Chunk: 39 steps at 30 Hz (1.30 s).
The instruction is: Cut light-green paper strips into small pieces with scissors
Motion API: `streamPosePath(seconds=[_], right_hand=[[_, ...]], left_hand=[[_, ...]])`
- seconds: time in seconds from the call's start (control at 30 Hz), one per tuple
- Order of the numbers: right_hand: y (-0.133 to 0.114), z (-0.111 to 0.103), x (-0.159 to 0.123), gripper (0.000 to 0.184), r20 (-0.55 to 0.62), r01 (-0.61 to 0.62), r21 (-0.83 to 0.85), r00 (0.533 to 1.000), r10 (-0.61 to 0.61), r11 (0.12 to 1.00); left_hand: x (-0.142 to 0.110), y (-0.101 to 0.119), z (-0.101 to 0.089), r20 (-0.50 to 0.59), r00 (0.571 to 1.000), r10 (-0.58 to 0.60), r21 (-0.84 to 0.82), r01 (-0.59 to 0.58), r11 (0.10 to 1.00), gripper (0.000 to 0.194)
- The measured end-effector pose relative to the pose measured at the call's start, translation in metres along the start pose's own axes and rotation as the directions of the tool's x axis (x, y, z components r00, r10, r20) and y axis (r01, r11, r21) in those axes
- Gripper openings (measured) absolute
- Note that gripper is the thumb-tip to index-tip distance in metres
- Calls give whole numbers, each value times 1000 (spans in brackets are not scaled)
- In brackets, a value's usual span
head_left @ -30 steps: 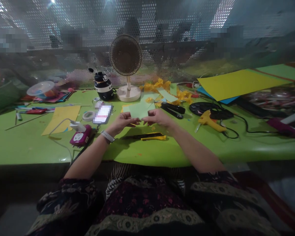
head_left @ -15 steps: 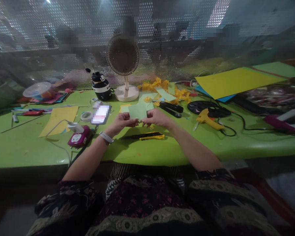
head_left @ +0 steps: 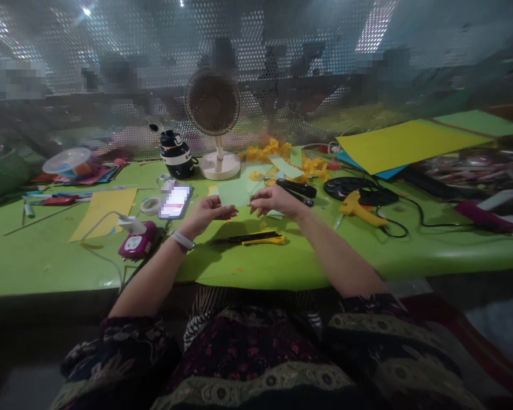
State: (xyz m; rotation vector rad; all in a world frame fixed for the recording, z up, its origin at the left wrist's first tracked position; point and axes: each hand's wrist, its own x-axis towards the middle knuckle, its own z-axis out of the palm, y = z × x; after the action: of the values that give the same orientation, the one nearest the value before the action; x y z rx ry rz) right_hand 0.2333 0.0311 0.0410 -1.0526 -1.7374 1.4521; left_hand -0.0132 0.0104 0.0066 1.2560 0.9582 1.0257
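Note:
A light green paper piece (head_left: 233, 193) is held up by its left part between the thumb and fingers of my left hand (head_left: 209, 213). My right hand (head_left: 277, 200) is at the paper's right edge, its fingers curled and slightly apart; whether the fingertips touch the edge I cannot tell. Below that hand, a small pale green scrap (head_left: 275, 214) shows on the table. A yellow box cutter (head_left: 263, 241) and a dark, slim tool (head_left: 245, 237) lie side by side nearer to me. Just beyond my right hand is a black stapler (head_left: 297, 189).
A fan (head_left: 220, 166) and a dark bottle (head_left: 177, 156) stand at the back. To the left are a phone (head_left: 175, 202), a tape roll (head_left: 150, 205) and a purple power adapter (head_left: 137, 242). A yellow glue gun (head_left: 363, 210) lies right, before yellow card sheets (head_left: 410, 142).
My right hand has drawn slightly right, and its fingers no longer overlap the green paper. The paper has shifted a little left with my left hand. A pale scrap now shows under my right hand.

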Motion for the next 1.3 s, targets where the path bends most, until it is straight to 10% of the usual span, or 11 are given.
streamPosePath(seconds=[0.87,1.3], right_hand=[[6,17,1,19,108,9,-37,994,-4,999],[4,-6,3,23,11,177,-7,984,-177,984]], left_hand=[[2,-3,3,66,998,-2,-1,2,1000,45],[3,6,-10,-78,995,-65,-121,55,991,49]])
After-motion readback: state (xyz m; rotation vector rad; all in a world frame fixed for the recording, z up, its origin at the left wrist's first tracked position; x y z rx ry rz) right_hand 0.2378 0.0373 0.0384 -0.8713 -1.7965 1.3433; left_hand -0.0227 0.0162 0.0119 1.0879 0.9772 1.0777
